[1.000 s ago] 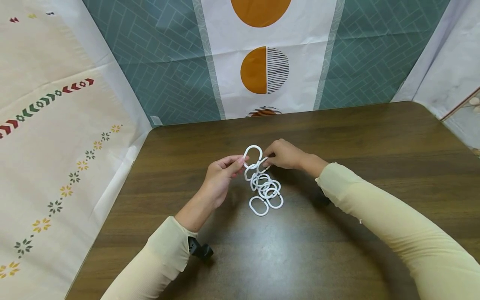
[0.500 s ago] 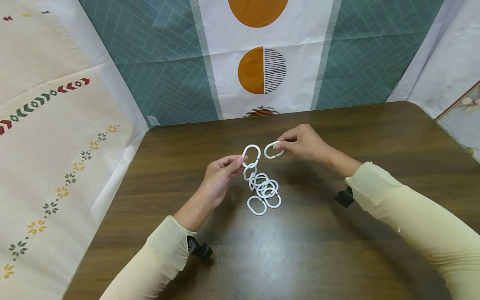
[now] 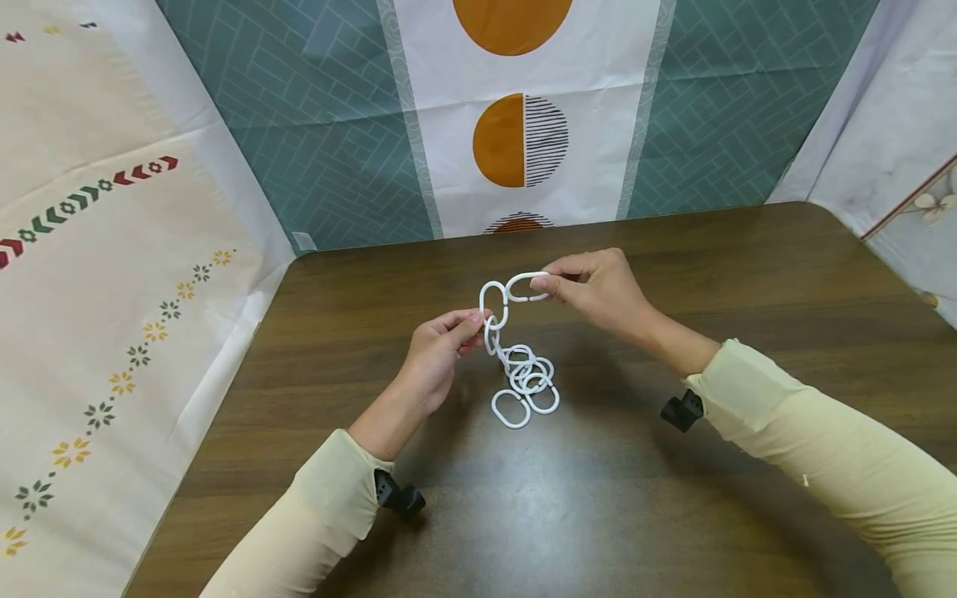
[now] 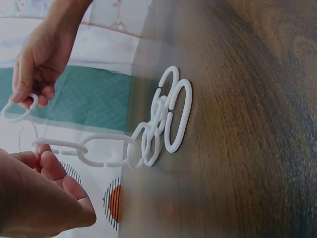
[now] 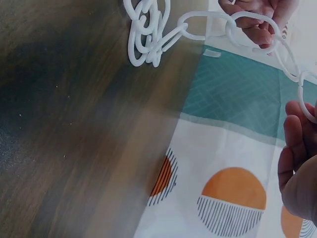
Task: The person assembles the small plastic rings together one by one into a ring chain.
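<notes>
A chain of white plastic C-shaped links (image 3: 532, 374) runs up from a small pile on the wooden table. My left hand (image 3: 437, 361) pinches one link near the chain's raised upper end between thumb and fingers. Above these fingers stands the top link (image 3: 493, 283). My right hand (image 3: 601, 286), to the right and slightly higher, pinches a white link (image 3: 527, 274) whose left end meets the top link. In the right wrist view this right-hand link (image 5: 300, 94) overlaps the end of the chain; its gap is seen in the head view.
The brown wooden table (image 3: 635, 498) extends around the pile. Behind it hangs a teal and white patterned cloth (image 3: 359, 124), with an embroidered cream cloth (image 3: 134, 291) along the left. Black wrist cameras (image 3: 399, 498) sit below both cuffs.
The right hand lifted a link up and right, away from the chain, then brought it back left against the top link. The left hand kept its grip; the top link rose and shifted slightly left.
</notes>
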The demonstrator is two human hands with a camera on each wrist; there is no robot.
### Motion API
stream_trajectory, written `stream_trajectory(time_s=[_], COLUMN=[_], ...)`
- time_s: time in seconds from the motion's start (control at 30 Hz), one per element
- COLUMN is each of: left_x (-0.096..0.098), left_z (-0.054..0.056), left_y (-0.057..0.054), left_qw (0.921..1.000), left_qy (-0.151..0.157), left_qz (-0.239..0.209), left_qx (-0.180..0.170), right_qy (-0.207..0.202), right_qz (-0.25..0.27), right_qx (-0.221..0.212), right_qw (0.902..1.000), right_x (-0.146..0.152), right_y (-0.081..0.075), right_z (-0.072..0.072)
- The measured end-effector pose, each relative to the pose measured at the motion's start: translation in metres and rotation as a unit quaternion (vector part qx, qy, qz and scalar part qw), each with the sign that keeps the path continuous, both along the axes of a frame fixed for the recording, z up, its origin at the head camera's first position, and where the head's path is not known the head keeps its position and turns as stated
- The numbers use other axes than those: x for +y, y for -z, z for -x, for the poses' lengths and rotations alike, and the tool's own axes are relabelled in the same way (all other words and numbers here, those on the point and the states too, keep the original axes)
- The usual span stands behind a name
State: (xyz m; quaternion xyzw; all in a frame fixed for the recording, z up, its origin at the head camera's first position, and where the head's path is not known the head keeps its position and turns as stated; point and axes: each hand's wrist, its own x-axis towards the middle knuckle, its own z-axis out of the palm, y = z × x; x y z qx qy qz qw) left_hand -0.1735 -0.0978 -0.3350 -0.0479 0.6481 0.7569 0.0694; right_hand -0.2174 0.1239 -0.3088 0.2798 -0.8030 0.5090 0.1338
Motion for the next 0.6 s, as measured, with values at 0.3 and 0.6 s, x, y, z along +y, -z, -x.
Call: stream_trajectory(time_s=[0.3,0.6], left_x=[0.003,0.005], left_z=[-0.001,-0.002], left_y=[-0.001,0.000], left_qw=[0.9999,0.9998], left_qy=[0.011,0.014], left_qz=[-0.002,-0.012], left_qx=[-0.005,-0.002], right_qy=[-0.003,0.016], right_qz=[0.009,0.002], right_qx=[0.067,0.090], right_qw=[0.9977,0.9958], right_x=[-0.010,-0.016], right_y=[0.009,0.022], right_z=[-0.002,-0.002])
